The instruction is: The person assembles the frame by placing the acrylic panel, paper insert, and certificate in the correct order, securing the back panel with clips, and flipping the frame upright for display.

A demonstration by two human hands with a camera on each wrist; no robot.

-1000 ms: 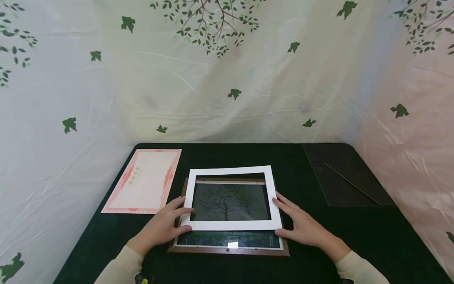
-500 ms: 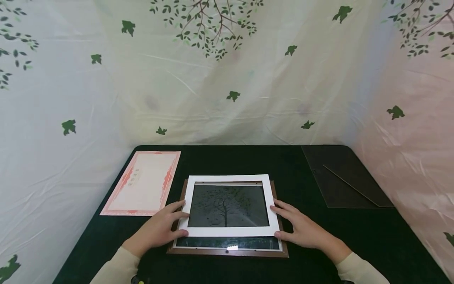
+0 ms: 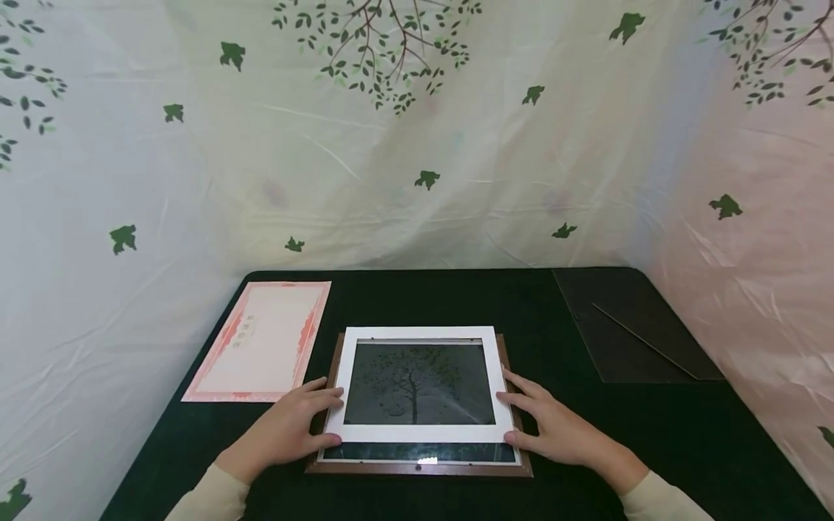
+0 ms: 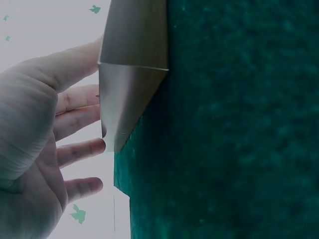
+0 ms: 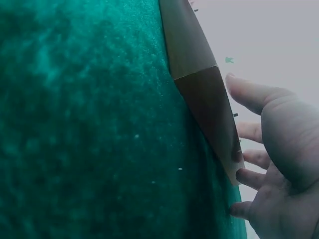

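A white picture mat (image 3: 420,434) lies over a brown picture frame (image 3: 365,469), set toward its far side. Through the mat's window shows a dark glossy pane (image 3: 417,383) with a tree image on it. My left hand (image 3: 287,430) touches the mat's left edge, thumb nearer me and fingers spread. At the right edge, my right hand (image 3: 560,430) touches it the same way. Both wrist views show the frame's brown side, the left hand (image 4: 35,114) and the right hand (image 5: 294,139) having fingers fairly straight along it; the mat is hidden there.
A pink-bordered sheet (image 3: 274,333) lies at the back left of the dark green table (image 3: 443,297). On the back right rests a dark flat panel (image 3: 625,340) with a thin line across it. A leaf-printed curtain (image 3: 365,181) encloses the table.
Both hands have brought the white mat toward me and down over the frame. It now covers more of the pane, leaving a narrower strip along the near side.
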